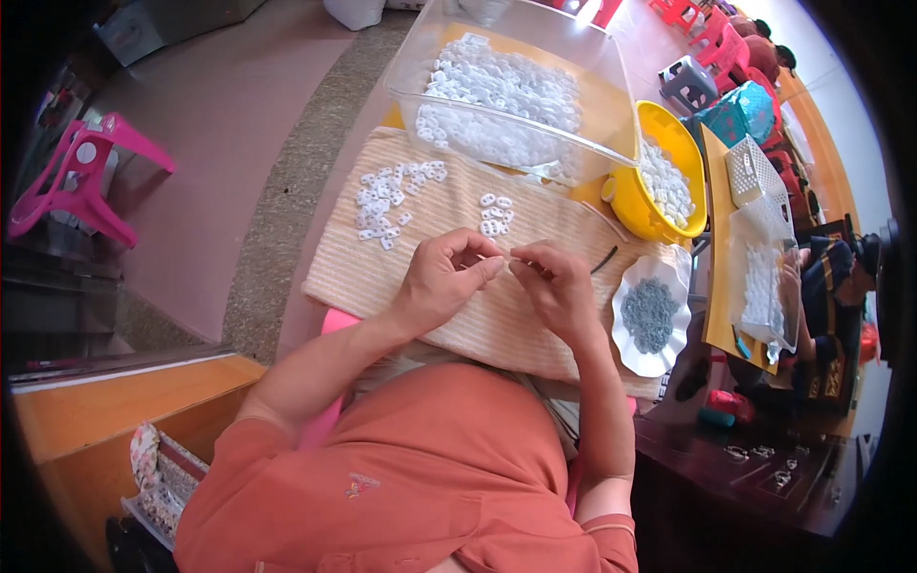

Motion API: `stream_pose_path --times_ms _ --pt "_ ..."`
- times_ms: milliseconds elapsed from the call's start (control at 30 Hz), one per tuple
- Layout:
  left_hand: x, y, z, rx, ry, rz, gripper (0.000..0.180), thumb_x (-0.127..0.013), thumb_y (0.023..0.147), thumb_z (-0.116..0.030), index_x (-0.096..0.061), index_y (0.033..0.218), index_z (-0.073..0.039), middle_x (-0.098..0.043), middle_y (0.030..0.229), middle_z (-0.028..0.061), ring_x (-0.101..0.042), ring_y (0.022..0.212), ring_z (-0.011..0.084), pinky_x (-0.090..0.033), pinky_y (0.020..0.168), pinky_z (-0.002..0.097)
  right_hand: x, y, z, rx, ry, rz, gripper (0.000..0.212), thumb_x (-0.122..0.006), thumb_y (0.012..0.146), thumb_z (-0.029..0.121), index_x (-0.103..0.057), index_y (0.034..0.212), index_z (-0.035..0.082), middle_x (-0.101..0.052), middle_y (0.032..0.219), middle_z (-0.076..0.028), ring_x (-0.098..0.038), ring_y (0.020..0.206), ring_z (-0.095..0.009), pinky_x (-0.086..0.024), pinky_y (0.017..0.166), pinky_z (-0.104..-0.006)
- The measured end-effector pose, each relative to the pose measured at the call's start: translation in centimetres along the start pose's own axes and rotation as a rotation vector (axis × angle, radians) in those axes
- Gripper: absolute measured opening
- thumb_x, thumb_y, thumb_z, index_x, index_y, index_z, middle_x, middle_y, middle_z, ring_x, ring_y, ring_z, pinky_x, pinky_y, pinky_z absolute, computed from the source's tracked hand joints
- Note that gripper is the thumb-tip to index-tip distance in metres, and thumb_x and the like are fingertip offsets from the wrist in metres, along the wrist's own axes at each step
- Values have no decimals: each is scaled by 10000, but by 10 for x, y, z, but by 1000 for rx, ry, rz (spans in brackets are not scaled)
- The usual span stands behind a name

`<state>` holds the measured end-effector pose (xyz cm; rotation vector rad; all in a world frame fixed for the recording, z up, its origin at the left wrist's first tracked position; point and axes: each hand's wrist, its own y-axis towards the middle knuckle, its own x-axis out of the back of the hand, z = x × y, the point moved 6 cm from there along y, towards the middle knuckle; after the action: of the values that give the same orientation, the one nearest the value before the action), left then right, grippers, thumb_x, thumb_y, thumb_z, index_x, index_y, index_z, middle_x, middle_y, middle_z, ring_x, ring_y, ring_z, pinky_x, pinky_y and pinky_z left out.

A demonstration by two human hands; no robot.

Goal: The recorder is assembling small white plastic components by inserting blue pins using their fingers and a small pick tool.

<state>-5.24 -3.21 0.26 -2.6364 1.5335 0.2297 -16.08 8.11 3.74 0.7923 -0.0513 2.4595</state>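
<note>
My left hand (441,285) and my right hand (557,289) meet over a striped cream cloth (401,277), fingertips almost touching. Both are closed in a pinch; whatever lies between the fingers is too small to name. Just beyond them, white oval plastic pieces with two holes (495,216) are set out in short rows. A looser scatter of small white plastic parts (382,199) lies farther left. To the right of my right hand rests a thin dark stick-like tool (605,259). Beside it, a white scalloped dish (628,349) holds many tiny grey parts (651,313).
A large clear plastic bin (611,143) of white parts stands at the far side, with a yellow basin (702,177) of white pieces right of it. A pink stool (91,181) is on the floor at left. Another person (831,306) works by a clear tray (788,329) at right.
</note>
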Motion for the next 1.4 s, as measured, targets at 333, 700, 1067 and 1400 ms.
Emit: stream_pose_path --times_ms 333,700,1067,1400 --pt "-16 -9 17 323 -288 182 158 -630 918 -182 -642 964 -32 -656 823 29 -610 692 74 -517 628 205 -5 -27 -6 218 338 -130 226 -658 808 -91 -669 1012 6 -648 888 -111 -633 779 -153 -500 656 -232" --pt "-24 -16 23 485 -500 244 136 -656 884 -119 -638 987 -32 -667 889 52 -648 795 119 -545 686 233 -9 -45 -9 106 456 -102 229 -643 842 -57 -660 1064 -4 -613 975 -97 -617 828 -128 -499 679 -217" --pt "-36 -21 23 503 -522 309 152 -672 863 -78 -633 1003 -33 -658 866 49 -635 761 109 -546 669 242 -1 -64 -15 62 488 -142 184 -658 831 -43 -664 1013 -16 -627 980 -100 -615 841 -130 -500 687 -222" --pt "-42 -25 24 464 -417 410 99 -676 856 -63 -624 931 -25 -637 805 35 -615 729 105 -537 671 254 62 -102 -10 68 -287 -390 158 -684 784 -45 -648 935 -11 -632 895 -124 -620 724 -182 -505 618 -269"
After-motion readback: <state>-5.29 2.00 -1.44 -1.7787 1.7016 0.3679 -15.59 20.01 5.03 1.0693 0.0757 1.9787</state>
